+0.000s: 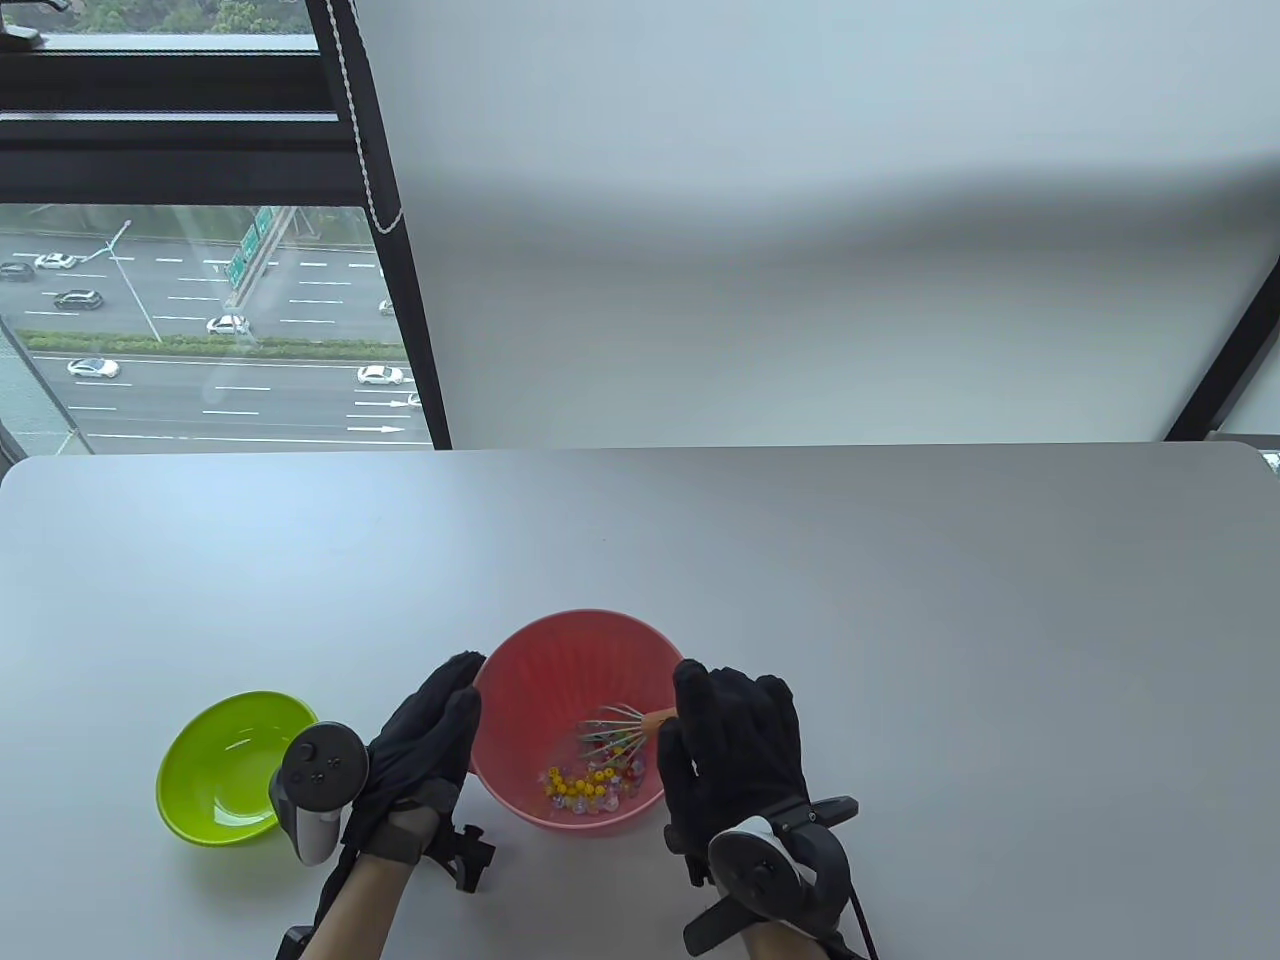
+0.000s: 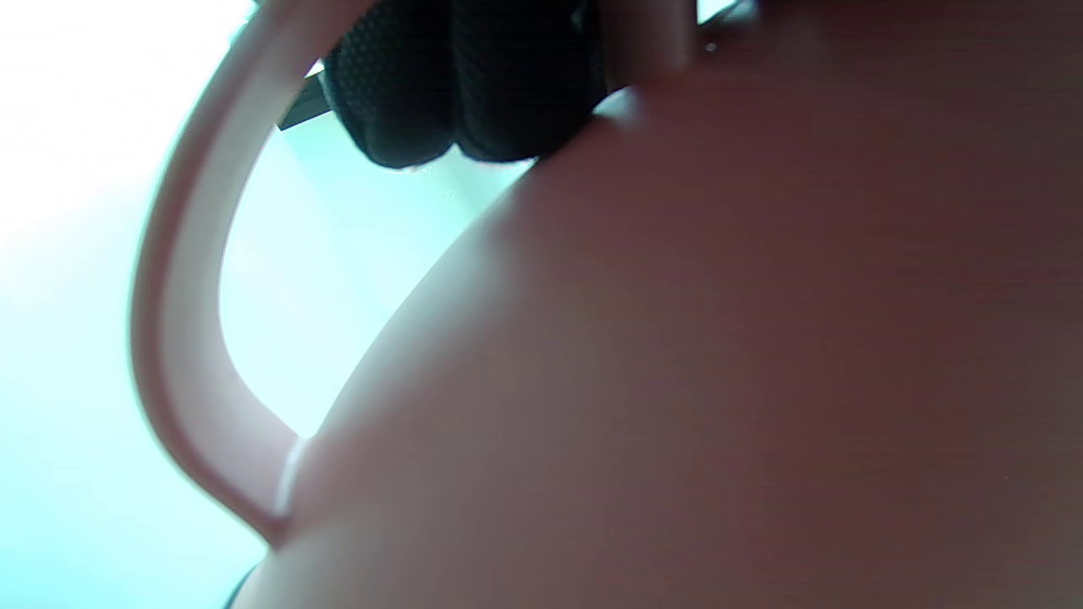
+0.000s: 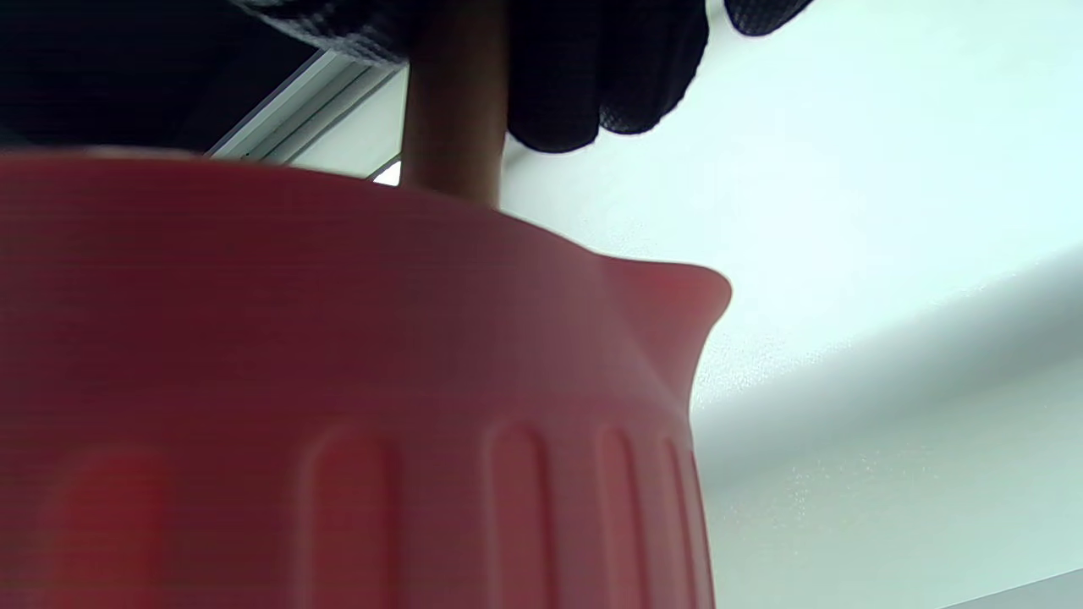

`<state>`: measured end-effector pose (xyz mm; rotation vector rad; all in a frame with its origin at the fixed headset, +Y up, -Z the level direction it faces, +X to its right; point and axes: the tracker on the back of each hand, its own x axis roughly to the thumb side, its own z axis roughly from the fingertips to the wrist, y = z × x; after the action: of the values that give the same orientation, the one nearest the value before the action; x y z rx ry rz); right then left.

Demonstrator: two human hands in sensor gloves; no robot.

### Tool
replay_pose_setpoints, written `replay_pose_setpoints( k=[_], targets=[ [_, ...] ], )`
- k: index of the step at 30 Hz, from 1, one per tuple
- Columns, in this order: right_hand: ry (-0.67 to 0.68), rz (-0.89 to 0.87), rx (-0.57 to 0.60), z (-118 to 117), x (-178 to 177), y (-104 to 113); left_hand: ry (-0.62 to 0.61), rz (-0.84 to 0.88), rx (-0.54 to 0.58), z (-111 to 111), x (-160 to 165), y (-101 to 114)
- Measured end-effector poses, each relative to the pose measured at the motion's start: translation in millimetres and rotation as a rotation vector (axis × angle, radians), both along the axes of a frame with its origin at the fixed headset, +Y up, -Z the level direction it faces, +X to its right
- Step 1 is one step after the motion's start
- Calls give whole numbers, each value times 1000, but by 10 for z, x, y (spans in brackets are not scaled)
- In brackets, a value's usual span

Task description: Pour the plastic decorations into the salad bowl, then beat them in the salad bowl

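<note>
Table view shows, from left to right, a green bowl (image 1: 236, 768), the left hand (image 1: 415, 765), the pink bowl (image 1: 578, 722) and the right hand (image 1: 735, 760). Beads (image 1: 590, 783) lie in a loose heap on the pink bowl's floor, on its near side, between the 2 hands. The left hand lies against the pink bowl's left outer wall with its fingers (image 1: 452, 700) straight and pressed together, their tips at the rim. In the left wrist view 2 gloved fingertips (image 2: 457, 93) rest at the top of the blurred pink wall (image 2: 719, 338). A whisk (image 1: 615, 730) leans into the pink bowl, its wire head just above the beads. The right hand curls round the whisk's wooden handle (image 1: 662, 717) just past the bowl's right rim. In the right wrist view the handle (image 3: 453, 101) rises behind the ribbed pink wall (image 3: 338, 381), gripped between dark fingers (image 3: 609, 76). Everything sits near the front edge of a pale grey table (image 1: 900, 620). Behind stands a white wall (image 1: 800, 200), with a dark-framed window (image 1: 200, 320) at left over a road with cars.
</note>
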<state>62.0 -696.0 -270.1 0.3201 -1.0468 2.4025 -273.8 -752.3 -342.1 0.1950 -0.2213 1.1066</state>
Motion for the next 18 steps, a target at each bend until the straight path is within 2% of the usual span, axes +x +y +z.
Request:
replay_pose_setpoints(
  k=[11,18],
  targets=[
    [55,-22,-65,-22,-61,-26,-2,14,-8,4,6,-10],
    [65,32,-35,27,-182,-23,-3,19,-10,4,7,-15]
  ],
)
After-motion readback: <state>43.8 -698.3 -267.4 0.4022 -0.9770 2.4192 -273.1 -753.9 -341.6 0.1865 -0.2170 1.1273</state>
